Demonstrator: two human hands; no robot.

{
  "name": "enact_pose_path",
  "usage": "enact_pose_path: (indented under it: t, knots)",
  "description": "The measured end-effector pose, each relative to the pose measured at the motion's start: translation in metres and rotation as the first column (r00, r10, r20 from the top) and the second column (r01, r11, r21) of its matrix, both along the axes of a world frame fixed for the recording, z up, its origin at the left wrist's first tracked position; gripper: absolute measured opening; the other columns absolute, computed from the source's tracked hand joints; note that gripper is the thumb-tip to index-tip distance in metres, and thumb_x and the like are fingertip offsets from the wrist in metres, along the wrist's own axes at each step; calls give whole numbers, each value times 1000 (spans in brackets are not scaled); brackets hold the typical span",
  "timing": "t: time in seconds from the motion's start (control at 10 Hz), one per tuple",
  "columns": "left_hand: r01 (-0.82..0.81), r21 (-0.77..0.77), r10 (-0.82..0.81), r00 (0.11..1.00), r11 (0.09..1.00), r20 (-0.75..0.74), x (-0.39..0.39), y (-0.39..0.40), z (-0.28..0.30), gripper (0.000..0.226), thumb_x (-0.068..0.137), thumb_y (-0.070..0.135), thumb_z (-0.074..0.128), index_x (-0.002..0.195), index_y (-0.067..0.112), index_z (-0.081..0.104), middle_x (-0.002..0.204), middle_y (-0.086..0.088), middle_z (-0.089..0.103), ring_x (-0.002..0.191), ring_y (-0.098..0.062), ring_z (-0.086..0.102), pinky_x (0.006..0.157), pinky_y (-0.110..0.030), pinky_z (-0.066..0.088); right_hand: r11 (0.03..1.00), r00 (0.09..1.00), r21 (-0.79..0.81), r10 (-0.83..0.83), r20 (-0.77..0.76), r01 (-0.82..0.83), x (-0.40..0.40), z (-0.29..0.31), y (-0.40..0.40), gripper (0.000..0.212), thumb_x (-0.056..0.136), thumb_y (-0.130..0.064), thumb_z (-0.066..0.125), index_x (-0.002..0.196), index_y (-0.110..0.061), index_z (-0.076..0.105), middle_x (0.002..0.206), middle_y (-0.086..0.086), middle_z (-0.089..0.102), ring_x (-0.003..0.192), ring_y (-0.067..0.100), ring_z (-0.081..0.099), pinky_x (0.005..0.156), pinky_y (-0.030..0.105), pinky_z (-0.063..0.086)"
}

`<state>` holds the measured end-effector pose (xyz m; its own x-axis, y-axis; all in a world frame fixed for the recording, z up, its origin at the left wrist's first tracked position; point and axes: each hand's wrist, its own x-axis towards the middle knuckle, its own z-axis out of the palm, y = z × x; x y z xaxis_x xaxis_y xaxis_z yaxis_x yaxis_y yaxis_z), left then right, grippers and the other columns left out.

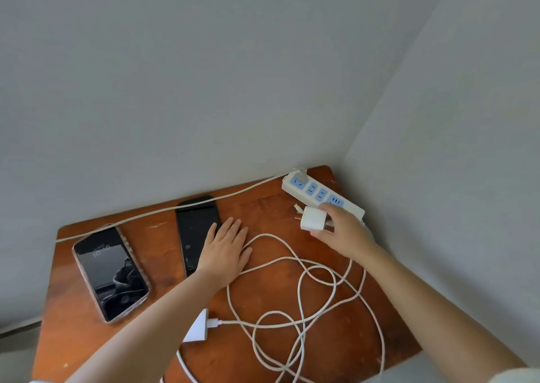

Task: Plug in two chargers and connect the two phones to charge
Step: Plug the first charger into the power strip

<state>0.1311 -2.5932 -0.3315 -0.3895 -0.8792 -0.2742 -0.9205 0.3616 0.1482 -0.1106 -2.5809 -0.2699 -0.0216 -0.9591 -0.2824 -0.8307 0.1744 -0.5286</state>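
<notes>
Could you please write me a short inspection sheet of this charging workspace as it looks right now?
Surface: brown wooden table, scuffed, set in a corner.
Job's things: lit phone at the left; dark phone beside it; power strip at the far right corner, sockets free; one charger held near the strip, not plugged in; second charger lying at the near edge, cable attached.
Clutter: nothing seen.
Hands: left hand flat, partly on the dark phone; right hand gripping a charger.
Cables: white cables in loose tangled loops, not connected to either phone; strip cord runs along the back edge.
Surroundings: plain grey walls.
</notes>
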Motion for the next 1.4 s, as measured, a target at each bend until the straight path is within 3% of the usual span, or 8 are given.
enact_pose_path:
  t: [0.1, 0.3, 0.4, 0.6, 0.8, 1.0, 1.2, 1.4]
  knots:
    - [-10, -13, 10, 1000, 1000, 9, -2, -2, -3, 55, 95, 47, 17, 143, 20, 10, 155, -2, 8, 142, -19, -3, 111, -39, -13, 983, 972, -184, -52, -231, 9, -14, 16, -30, 52, 78, -23, 70, 123, -8, 46, 127, 15, 53, 112, 30, 54, 91, 38, 46]
    - [-15, -55, 15, 1000, 998, -10, 0, 0, -11, 57, 94, 49, 17, 143, 21, 9, 155, -1, 9, 142, -19, 0, 108, -38, -17, 999, 894, -28, 10, -448, -26, -22, 24, -74, 56, 80, -31, 66, 129, -16, 44, 128, 12, 47, 115, 27, 48, 98, 39, 31]
    - [-19, -70, 17, 999, 997, -28, 0, -1, -14, 57, 94, 49, 18, 143, 22, 11, 155, -1, 10, 142, -18, 1, 107, -37, -17, 1000, 887, 9, 20, -461, -18, -20, 25, -81, 60, 77, -34, 68, 129, -19, 43, 126, 8, 52, 116, 25, 49, 101, 41, 27]
    - [-23, -80, 20, 999, 997, -44, 2, -1, -18, 57, 93, 50, 18, 142, 22, 12, 155, 0, 11, 142, -18, 1, 106, -37, -18, 999, 873, -47, -38, -487, 17, -7, 25, -83, 46, 76, -29, 71, 113, -13, 48, 111, 6, 62, 106, 24, 56, 105, 45, 22]
    - [-6, -73, 4, 999, 997, -36, 0, 7, -20, 57, 93, 50, 17, 142, 22, 11, 155, 0, 10, 142, -18, 1, 106, -37, -19, 998, 838, -62, -45, -544, 14, -5, 18, -72, 37, 85, -30, 60, 118, -16, 53, 122, 6, 56, 113, 21, 52, 112, 47, 11]
    - [3, -112, -9, 999, 994, -50, 1, -18, -6, 56, 93, 50, 17, 142, 22, 12, 155, 0, 10, 142, -18, 1, 106, -37, -19, 986, 760, -170, -113, -639, 4, 18, 31, -86, 25, 87, -24, 58, 110, -14, 57, 115, 8, 53, 103, 24, 55, 112, 49, 14]
    - [-23, -79, 19, 999, 997, -46, 1, -1, -14, 56, 93, 50, 16, 143, 23, 10, 155, 0, 9, 142, -18, 0, 105, -37, -20, 981, 656, -183, -99, -749, -60, 30, 18, -71, 23, 85, -23, 58, 105, -12, 55, 110, 9, 60, 110, 27, 48, 109, 47, 20]
    - [-28, -68, 25, 999, 997, -45, 2, 0, -13, 57, 93, 51, 16, 143, 23, 9, 155, 0, 8, 142, -18, -1, 105, -38, -20, 979, 665, -159, -34, -746, -127, 30, 16, -73, 24, 88, -22, 56, 108, -9, 54, 114, 9, 57, 110, 26, 48, 97, 38, 33]
